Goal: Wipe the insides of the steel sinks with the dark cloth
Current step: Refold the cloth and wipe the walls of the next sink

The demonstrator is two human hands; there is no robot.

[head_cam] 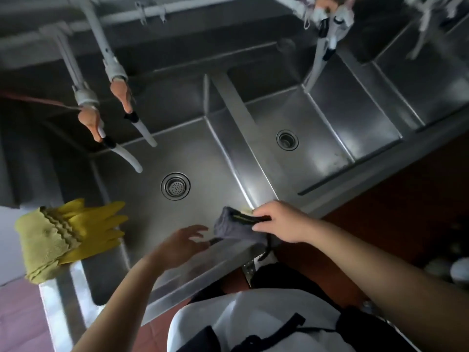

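Lying bunched on the front rim of the left steel sink [203, 148], the dark cloth [234, 228] is stretching its long axis left to right, grey and folded, with a black strip along its top. The right hand [281, 221] is pinching its right end; the left hand [181, 241] is hovering beside it, fingers loosely spread, holding nothing.

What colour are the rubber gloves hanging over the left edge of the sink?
Yellow: the rubber gloves show plainly in the head view.
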